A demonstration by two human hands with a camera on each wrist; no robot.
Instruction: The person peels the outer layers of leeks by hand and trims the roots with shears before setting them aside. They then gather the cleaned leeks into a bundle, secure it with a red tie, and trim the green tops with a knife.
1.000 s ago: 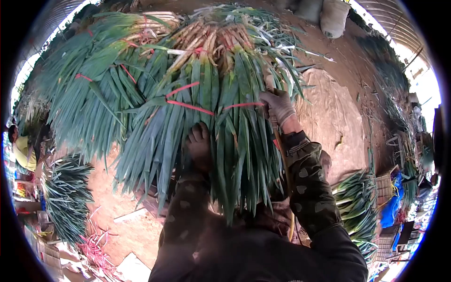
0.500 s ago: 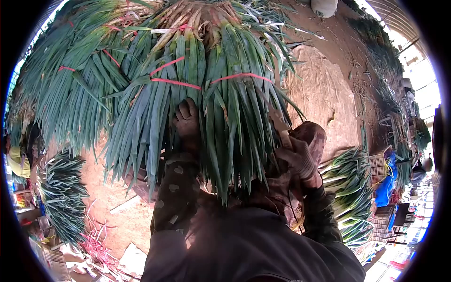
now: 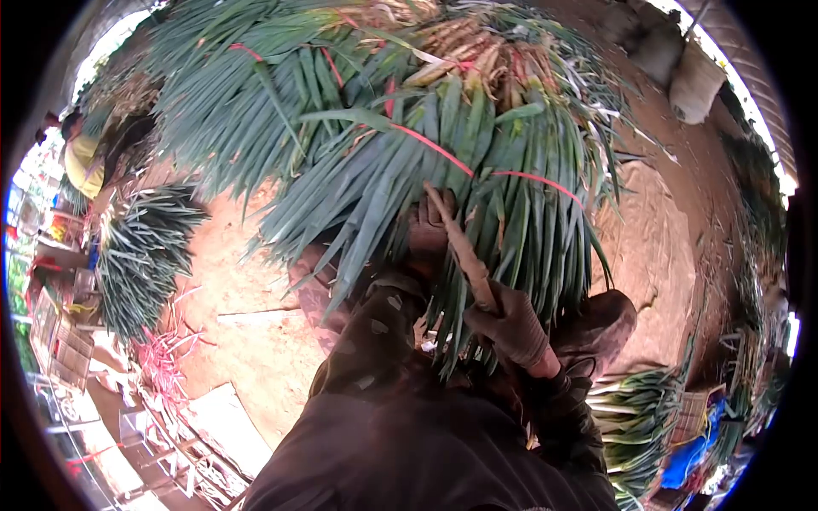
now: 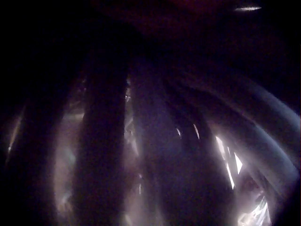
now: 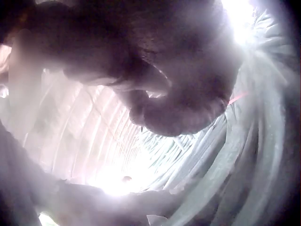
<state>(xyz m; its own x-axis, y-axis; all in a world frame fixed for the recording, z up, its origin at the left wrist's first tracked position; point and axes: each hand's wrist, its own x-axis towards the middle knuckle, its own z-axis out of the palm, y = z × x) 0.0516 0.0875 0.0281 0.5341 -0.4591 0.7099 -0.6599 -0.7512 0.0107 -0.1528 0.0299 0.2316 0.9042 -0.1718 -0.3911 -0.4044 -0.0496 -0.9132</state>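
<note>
Large bundles of green leaf stalks (image 3: 375, 183) with pale roots and red ties fan out before the person. The left hand (image 3: 426, 230) lies among the leaves below a red tie (image 3: 433, 150); a tool crosses close to it, and its grip is unclear. The right hand (image 3: 514, 328) grips the handle end of that long brown blade-like tool (image 3: 464, 255), tip pointing up-left over the leaves. In the right wrist view the fingers of the right hand (image 5: 188, 70) are curled, with leaves (image 5: 263, 141) beside them. Dark, blurred leaves (image 4: 268, 146) fill the left wrist view.
Another leaf pile (image 3: 145, 260) lies on the left, near red strips (image 3: 162, 362). At lower right are more stalks (image 3: 630, 417) and a blue cloth (image 3: 692, 451). A pale sack (image 3: 694, 85) stands at upper right. A person in yellow (image 3: 83, 166) is at far left.
The right hand has come from the bundle's right side across its lower leaves, bringing the tool near the left hand. The left hand stays among the leaves; the head view has shifted.
</note>
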